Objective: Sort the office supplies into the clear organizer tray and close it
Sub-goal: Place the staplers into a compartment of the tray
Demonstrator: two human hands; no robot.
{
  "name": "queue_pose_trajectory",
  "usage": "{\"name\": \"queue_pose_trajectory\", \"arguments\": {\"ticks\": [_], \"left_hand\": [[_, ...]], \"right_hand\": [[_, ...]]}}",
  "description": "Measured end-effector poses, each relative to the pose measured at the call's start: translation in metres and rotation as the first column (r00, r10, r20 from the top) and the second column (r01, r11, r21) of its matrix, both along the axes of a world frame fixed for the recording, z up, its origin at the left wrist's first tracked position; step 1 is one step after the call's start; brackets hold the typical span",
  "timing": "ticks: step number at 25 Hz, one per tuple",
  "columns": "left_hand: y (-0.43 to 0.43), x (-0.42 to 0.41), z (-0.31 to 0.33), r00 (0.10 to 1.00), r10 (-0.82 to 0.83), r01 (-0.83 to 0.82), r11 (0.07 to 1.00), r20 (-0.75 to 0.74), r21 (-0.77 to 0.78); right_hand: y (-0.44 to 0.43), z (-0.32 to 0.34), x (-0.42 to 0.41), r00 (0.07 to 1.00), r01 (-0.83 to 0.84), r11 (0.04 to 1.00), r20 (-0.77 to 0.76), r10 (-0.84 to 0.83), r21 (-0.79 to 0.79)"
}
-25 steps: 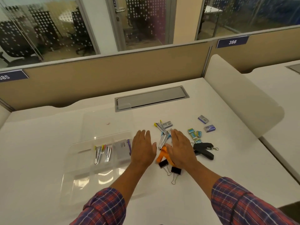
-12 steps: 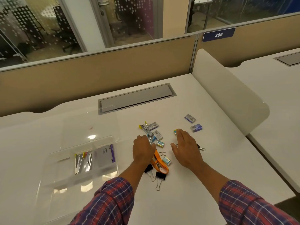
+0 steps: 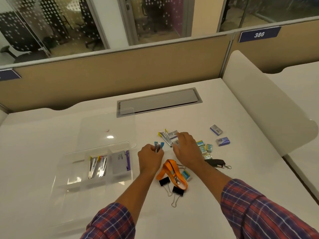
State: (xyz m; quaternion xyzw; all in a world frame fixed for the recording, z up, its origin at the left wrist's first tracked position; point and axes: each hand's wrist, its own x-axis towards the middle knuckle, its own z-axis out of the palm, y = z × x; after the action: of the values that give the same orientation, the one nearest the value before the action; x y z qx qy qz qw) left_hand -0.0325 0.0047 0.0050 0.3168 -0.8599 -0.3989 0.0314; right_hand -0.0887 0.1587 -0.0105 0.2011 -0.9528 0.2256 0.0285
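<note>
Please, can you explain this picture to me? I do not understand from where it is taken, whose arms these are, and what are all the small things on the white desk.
A camera worn on a person's head looks down at their own arms. The left hand grips a small blue-handled metal staple remover; the right hand hovers open over more supplies. On the white desk lie two black binder clips, an orange lanyard, a black lanyard, and small staple boxes. At the left, the clear plastic organizer tray, lid open, already holds two yellow-tipped staple removers and a grey box.
</note>
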Motion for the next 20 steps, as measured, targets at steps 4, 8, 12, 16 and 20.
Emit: {"name": "queue_pose_trajectory", "arguments": {"ticks": [4,8,12,16,20], "left_hand": [[-0.010,0.006,0.010,0.991,0.116,-0.109,0.989,-0.071,0.104],[-0.020,0.013,0.025,0.967,0.220,-0.177,0.942,-0.126,0.286],[-0.038,0.026,0.037,0.951,0.253,-0.171,0.909,-0.177,0.381],[-0.067,0.042,0.044,0.924,0.304,-0.190,0.891,-0.233,0.412],[-0.101,0.059,0.052,0.899,0.363,-0.226,0.864,-0.245,0.449]], "right_hand": [[-0.034,0.002,-0.023,0.997,0.000,1.000,0.072,-0.001,0.014],[-0.058,-0.002,-0.039,0.991,0.047,0.992,0.120,-0.061,0.118],[-0.077,-0.003,-0.045,0.985,0.084,0.970,0.127,-0.114,0.226],[-0.088,0.000,-0.042,0.988,0.074,0.957,0.113,-0.109,0.280],[-0.095,0.005,-0.031,0.995,0.080,0.939,0.033,-0.096,0.333]]}}
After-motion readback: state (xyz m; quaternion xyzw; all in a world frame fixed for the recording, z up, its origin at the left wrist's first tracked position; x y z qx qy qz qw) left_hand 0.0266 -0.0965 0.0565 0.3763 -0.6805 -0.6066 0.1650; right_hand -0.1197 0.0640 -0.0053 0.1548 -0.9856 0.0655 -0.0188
